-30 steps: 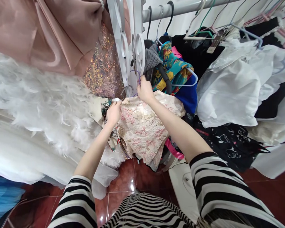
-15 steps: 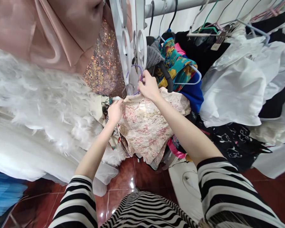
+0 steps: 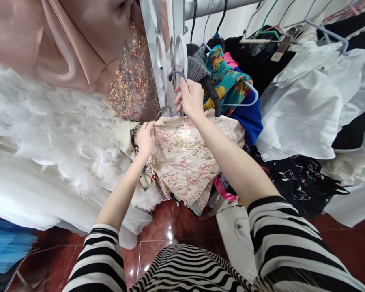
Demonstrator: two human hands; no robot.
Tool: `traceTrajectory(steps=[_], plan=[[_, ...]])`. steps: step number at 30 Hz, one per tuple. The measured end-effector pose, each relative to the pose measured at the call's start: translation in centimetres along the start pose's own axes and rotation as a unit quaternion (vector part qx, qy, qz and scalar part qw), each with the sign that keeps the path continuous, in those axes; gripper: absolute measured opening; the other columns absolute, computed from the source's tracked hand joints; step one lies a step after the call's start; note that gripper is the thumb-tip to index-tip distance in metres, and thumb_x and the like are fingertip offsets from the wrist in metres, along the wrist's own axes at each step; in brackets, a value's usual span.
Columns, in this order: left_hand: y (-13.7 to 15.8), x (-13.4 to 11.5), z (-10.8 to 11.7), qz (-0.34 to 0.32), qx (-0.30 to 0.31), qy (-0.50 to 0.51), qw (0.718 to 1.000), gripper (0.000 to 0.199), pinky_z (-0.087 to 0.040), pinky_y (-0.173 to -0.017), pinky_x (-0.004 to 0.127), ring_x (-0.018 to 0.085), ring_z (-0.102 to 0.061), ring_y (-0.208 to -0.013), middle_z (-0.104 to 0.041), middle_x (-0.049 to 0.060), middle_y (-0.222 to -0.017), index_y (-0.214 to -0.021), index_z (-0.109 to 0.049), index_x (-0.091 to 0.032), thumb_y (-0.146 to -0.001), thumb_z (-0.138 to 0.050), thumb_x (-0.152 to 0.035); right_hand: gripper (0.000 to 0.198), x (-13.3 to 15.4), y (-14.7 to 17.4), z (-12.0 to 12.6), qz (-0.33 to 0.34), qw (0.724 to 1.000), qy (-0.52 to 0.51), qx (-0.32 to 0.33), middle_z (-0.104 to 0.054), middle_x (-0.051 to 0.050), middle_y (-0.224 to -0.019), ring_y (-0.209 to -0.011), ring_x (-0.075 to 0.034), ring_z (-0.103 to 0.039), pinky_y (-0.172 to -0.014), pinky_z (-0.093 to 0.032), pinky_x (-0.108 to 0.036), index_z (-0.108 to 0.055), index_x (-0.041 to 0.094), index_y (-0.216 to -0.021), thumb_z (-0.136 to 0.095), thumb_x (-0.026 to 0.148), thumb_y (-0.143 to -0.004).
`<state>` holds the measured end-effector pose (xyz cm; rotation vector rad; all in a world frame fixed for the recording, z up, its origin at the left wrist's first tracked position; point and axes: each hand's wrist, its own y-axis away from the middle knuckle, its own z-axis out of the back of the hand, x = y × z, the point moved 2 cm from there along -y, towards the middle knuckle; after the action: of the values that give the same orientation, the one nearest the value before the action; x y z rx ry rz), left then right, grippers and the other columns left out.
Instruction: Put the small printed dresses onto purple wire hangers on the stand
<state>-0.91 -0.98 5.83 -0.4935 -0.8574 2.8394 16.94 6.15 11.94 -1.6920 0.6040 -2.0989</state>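
Note:
A cream garment with pink and tan flowers hangs in front of me below a purple hanger. My right hand is closed on the hanger just under its hook, with some fingers partly lifted. The hook is close to the white ring-shaped loops of a rack post. At the garment's upper left corner, my left hand grips its edge with bent fingers. A silver hanger hook shows between the two hands. The lower part of the purple hanger is hidden by the garment and my right hand.
White feathered clothing, a sequined piece and dusty-pink satin crowd the left. Right of the post, a rail carries several hangers with a teal floral garment and white blouses. Red tiles cover the floor.
My right hand has risen slightly with the purple hanger, and its fingers have shifted on it. The garment's top edge is a little higher. My left hand has moved slightly up at the corner.

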Motion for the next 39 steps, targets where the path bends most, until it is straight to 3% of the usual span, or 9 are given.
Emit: traceTrajectory(steps=[4, 9, 20, 26, 30, 34, 39], plan=[[-0.4, -0.9, -0.1, -0.022, 0.009, -0.009, 1.000, 0.046, -0.049, -0.096, 0.032, 0.024, -0.062, -0.111, -0.069, 0.008, -0.118, -0.124, -0.068, -0.026, -0.094, -0.037, -0.010, 0.059, -1.1, 0.4, 1.8, -0.015, 1.000, -0.014, -0.001, -0.068, -0.004, -0.072, -0.062, -0.019, -0.070, -0.048, -0.051, -0.026, -0.063, 0.024, -0.102, -0.034, 0.075, -0.096], [-0.1, -1.9, -1.3, -0.043, 0.054, -0.011, 0.998, 0.045, -0.048, -0.098, 0.033, 0.025, -0.061, -0.113, -0.069, 0.008, -0.115, -0.120, -0.069, -0.026, -0.091, -0.038, -0.009, 0.050, -2.9, 2.5, 3.9, -0.070, 0.997, -0.038, 0.006, -0.063, 0.000, -0.061, -0.055, -0.017, -0.068, -0.043, -0.048, -0.023, -0.058, 0.024, -0.091, -0.045, 0.072, -0.095], [2.6, 0.8, -0.9, -0.005, 0.090, -0.052, 0.995, 0.042, -0.049, -0.097, 0.037, 0.028, -0.060, -0.108, -0.070, 0.011, -0.108, -0.114, -0.073, -0.024, -0.091, -0.041, -0.010, 0.055, -1.7, 5.2, 1.3, -0.083, 0.985, -0.091, 0.121, -0.060, 0.003, -0.053, -0.054, -0.018, -0.066, -0.053, -0.055, -0.031, -0.050, 0.026, -0.071, -0.047, 0.078, -0.090], [4.2, 0.4, -0.1, 0.013, 0.095, -0.089, 0.991, 0.041, -0.048, -0.096, 0.038, 0.029, -0.057, -0.113, -0.069, 0.012, -0.113, -0.111, -0.076, -0.026, -0.093, -0.043, -0.011, 0.060, 0.0, 6.9, 1.7, -0.046, 0.970, -0.125, 0.205, -0.057, 0.002, -0.047, -0.050, -0.018, -0.064, -0.056, -0.055, -0.032, -0.053, 0.025, -0.059, -0.049, 0.076, -0.091], [4.8, -0.6, -0.1, 0.016, 0.134, -0.103, 0.985, 0.040, -0.049, -0.085, 0.032, 0.026, -0.061, -0.109, -0.064, 0.010, -0.113, -0.110, -0.074, -0.025, -0.093, -0.042, -0.011, 0.052, 0.2, 7.7, 2.6, -0.060, 0.945, -0.157, 0.280, -0.052, 0.004, -0.043, -0.041, -0.014, -0.057, -0.053, -0.052, -0.028, -0.067, 0.019, -0.072, -0.048, 0.060, -0.098], [5.3, -1.8, -0.2, 0.017, 0.177, -0.120, 0.977, 0.040, -0.051, -0.083, 0.031, 0.025, -0.067, -0.100, -0.061, 0.010, -0.113, -0.119, -0.070, -0.021, -0.093, -0.042, -0.012, 0.043, 0.6, 8.8, 2.9, -0.092, 0.913, -0.209, 0.338, -0.059, 0.002, -0.048, -0.040, -0.011, -0.054, -0.048, -0.048, -0.023, -0.074, 0.012, -0.090, -0.047, 0.045, -0.098], [5.6, -3.5, -0.1, -0.007, 0.191, -0.110, 0.975, 0.036, -0.052, -0.089, 0.036, 0.028, -0.069, -0.101, -0.060, 0.013, -0.112, -0.117, -0.070, -0.020, -0.092, -0.044, -0.016, 0.047, 1.1, 9.9, 3.7, -0.137, 0.893, -0.278, 0.326, -0.066, 0.000, -0.059, -0.051, -0.012, -0.062, -0.051, -0.051, -0.021, -0.072, 0.008, -0.114, -0.040, 0.039, -0.100]])
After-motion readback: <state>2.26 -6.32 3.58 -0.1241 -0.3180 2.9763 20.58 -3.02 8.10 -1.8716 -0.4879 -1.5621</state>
